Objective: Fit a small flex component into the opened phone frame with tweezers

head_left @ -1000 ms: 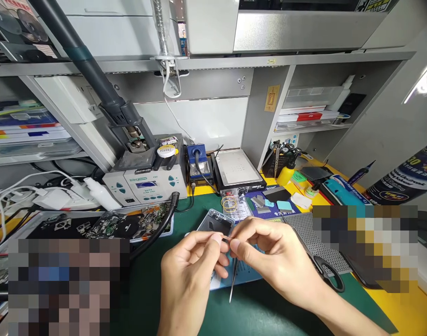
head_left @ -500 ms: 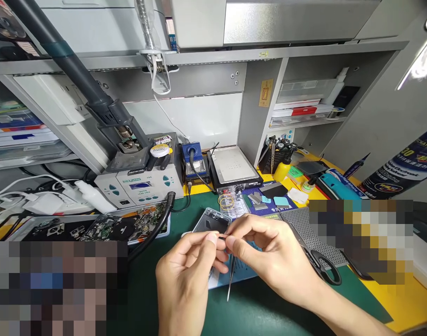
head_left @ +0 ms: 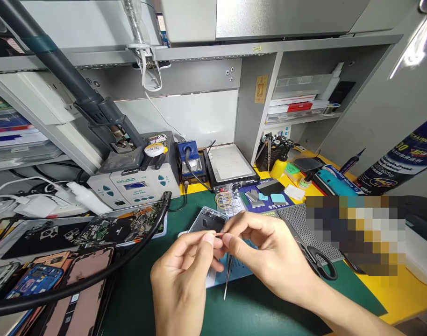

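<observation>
Thin reddish strip spans the gap between both pinching hands.

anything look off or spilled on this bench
No visible spill. One untidy spot at lower left: the black hose sags across the heap of phone parts, which looks cluttered; whether it touches them is unclear. Nothing odd about the thin strip between the left hand and right hand.

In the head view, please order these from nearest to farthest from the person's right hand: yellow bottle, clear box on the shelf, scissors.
1. Scissors: just right of the right hand.
2. Yellow bottle: farther back.
3. Clear box: higher and farther back than both.
</observation>
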A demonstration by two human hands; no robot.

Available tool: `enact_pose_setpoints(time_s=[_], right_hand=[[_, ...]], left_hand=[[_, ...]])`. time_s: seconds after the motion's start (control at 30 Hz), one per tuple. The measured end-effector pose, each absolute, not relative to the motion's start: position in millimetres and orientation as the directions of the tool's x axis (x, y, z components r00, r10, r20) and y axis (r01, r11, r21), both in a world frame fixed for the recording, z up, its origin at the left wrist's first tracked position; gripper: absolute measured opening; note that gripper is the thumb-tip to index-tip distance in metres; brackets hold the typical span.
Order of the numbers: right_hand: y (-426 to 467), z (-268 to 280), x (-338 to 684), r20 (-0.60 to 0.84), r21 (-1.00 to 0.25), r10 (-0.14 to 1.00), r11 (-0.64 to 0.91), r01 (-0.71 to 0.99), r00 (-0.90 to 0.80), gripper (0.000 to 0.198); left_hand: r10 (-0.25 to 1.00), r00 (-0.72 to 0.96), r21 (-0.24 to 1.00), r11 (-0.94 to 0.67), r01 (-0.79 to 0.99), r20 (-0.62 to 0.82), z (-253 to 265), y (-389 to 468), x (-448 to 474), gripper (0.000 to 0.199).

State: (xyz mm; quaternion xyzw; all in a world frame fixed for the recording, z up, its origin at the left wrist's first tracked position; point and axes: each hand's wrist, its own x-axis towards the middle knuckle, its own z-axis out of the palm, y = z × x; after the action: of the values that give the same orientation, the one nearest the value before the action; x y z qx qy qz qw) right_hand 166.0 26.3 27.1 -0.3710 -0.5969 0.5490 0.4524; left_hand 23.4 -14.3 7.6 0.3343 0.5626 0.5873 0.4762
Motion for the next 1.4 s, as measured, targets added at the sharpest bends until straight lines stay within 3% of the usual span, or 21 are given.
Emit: enact_pose_setpoints(time_s=[0.47, 0.83, 1.4], right_hand=[[24.8, 28.1, 166.3, 0.165, -0.985, 0.934, 0.141, -0.095, -0.318, 0.023], [24.6, 26.3, 166.6, 0.193, -0.981, 0.931, 0.173, -0.091, -0.308, 0.023], [23.9, 27.0, 168.3, 0.165, -0.985, 0.937, 0.141, -0.098, -0.309, 0.022]], left_hand=[[0.948, -0.259, 0.933, 0.085, -0.350, -0.184, 7.3, -11.2, 25.2, 0.020], [0.926, -0.355, 0.969, 0.045, -0.241, -0.131, 11.1, -14.9, 29.3, 0.025], [0.965, -0.246, 0.952, 0.014, -0.307, -0.093, 4.7, -16.7, 28.1, 0.024]])
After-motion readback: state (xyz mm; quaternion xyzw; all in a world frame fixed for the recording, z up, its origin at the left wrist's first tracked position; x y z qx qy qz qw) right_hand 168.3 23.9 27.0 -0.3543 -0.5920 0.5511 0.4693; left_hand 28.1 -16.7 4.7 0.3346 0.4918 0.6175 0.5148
